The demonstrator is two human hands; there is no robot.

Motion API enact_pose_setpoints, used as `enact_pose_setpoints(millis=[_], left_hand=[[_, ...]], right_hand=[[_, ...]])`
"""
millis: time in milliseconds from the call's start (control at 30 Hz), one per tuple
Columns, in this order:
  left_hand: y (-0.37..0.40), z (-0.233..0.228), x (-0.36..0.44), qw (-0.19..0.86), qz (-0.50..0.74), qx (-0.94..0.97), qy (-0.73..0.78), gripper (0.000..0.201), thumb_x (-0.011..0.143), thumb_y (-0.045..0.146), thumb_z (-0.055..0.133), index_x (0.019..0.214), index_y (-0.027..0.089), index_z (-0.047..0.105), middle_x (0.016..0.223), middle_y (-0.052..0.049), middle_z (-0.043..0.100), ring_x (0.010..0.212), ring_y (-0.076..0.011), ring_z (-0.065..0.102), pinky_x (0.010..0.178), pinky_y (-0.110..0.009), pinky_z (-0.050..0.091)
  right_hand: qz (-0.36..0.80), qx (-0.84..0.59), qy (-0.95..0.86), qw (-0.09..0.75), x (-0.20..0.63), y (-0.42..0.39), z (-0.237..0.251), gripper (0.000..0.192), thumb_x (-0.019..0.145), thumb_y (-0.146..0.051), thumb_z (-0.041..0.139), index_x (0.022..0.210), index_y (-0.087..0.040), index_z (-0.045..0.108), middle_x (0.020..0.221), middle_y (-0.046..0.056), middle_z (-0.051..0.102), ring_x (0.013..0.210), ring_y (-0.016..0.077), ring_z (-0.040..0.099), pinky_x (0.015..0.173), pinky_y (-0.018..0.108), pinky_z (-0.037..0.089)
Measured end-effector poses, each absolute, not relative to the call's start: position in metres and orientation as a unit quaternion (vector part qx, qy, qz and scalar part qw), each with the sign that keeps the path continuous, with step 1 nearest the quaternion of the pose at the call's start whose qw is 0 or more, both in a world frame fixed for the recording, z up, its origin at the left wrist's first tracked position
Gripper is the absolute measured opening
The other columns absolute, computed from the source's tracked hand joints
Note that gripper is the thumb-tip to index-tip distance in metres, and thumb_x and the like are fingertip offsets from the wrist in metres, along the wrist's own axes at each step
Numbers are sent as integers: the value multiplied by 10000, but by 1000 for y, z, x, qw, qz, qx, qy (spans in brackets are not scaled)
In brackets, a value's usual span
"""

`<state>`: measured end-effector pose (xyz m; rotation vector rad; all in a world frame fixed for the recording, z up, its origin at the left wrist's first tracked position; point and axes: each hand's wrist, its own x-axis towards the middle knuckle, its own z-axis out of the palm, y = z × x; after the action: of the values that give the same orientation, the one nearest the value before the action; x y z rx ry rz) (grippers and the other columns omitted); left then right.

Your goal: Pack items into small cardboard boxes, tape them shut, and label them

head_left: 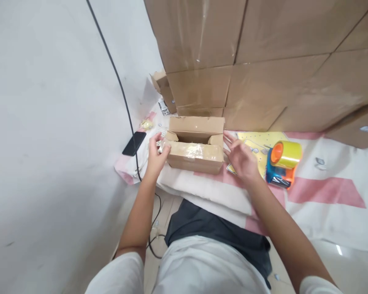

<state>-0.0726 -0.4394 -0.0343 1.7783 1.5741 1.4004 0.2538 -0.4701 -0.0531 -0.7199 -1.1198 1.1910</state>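
Note:
A small cardboard box (pixel 194 165) sits on the cloth-covered surface in front of me, its top flaps raised and its inside partly visible but dark. Shiny clear tape (pixel 194 151) lies across its near flap. My left hand (pixel 158 153) is at the box's left end, fingers curled and thumb against the near corner. At the right end is my right hand (pixel 242 157), its fingers spread and their tips at or very near the box's side. To the right of that hand stands a blue and orange tape dispenser (pixel 280 177) carrying a yellow roll (pixel 290 154).
Large taped cartons (pixel 260 90) form a wall behind the box. A black phone (pixel 134 143) lies at the left, crossed by a black cable (pixel 122 92). An open carton (pixel 164 87) stands behind. Another carton (pixel 355 126) is at the right on the pink-and-white cloth (pixel 334 163).

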Motion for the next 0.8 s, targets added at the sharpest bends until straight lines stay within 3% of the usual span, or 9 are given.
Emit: enact_pose_setpoints(millis=[100,200,300,333,400,467,533,633,800], left_hand=[[-430,-30,-73,235,462,654,551,758,852,248,650,1557,306,377,1627,-117,367,1536,-309,331,1217,-497,367],[-420,-21,-77,261,417,693,527,900,811,150,620,1617,357,276,1722,-66,210,1607,-319,157,1291,-541,210],[-419,-8,-71,216,382,731,523,941,786,91,584,1624,382,269,1746,-30,140,1624,-336,41,1295,-596,125],[-422,-3,-66,182,375,744,522,926,794,79,563,1623,379,279,1742,-29,166,1623,-335,52,1291,-604,126],[-433,2,-55,116,356,775,509,822,844,69,506,1599,354,353,1675,-47,358,1590,-309,233,1277,-582,187],[-446,3,-45,70,343,795,495,605,930,102,450,1490,315,527,1478,-51,610,1437,-262,500,1244,-528,276],[-457,-1,-40,44,341,807,481,398,1004,202,449,1324,285,669,1311,-41,725,1293,-235,625,1212,-490,324],[-466,-8,-42,28,335,823,458,321,996,397,572,1258,279,715,1339,-46,717,1329,-267,607,1216,-501,305],[-470,-6,-42,61,319,830,454,546,874,565,719,1353,306,676,1354,-74,705,1351,-347,578,1250,-569,223]], right_hand=[[532,-319,-390,681,259,-459,-39,328,920,-628,543,969,-333,680,1473,-5,620,1457,298,490,1103,574,486],[516,-361,-399,666,251,-443,-28,338,880,-577,631,1143,-369,672,1372,10,688,1346,280,595,1074,530,516],[447,-380,-487,647,228,-434,-18,437,899,-589,640,1278,-372,648,1245,22,743,1247,266,652,1073,502,519],[417,-377,-527,637,221,-435,-15,414,917,-595,626,1253,-359,680,1182,25,762,1231,269,657,1086,501,509],[360,-371,-609,601,213,-442,-12,361,958,-599,583,1086,-322,776,1046,38,782,1214,284,656,1117,507,481],[317,-373,-668,561,212,-450,-14,404,994,-581,538,918,-303,821,981,56,783,1217,299,644,1132,520,462],[290,-371,-689,551,215,-456,-19,413,1012,-553,518,900,-308,831,997,60,785,1248,304,620,1145,533,448],[280,-367,-688,560,215,-459,-24,369,1018,-528,518,983,-322,823,998,53,788,1299,305,590,1176,549,423],[262,-434,-638,579,220,-478,-20,271,1011,-450,550,1098,-319,770,1167,45,757,1306,289,600,1189,554,416]])
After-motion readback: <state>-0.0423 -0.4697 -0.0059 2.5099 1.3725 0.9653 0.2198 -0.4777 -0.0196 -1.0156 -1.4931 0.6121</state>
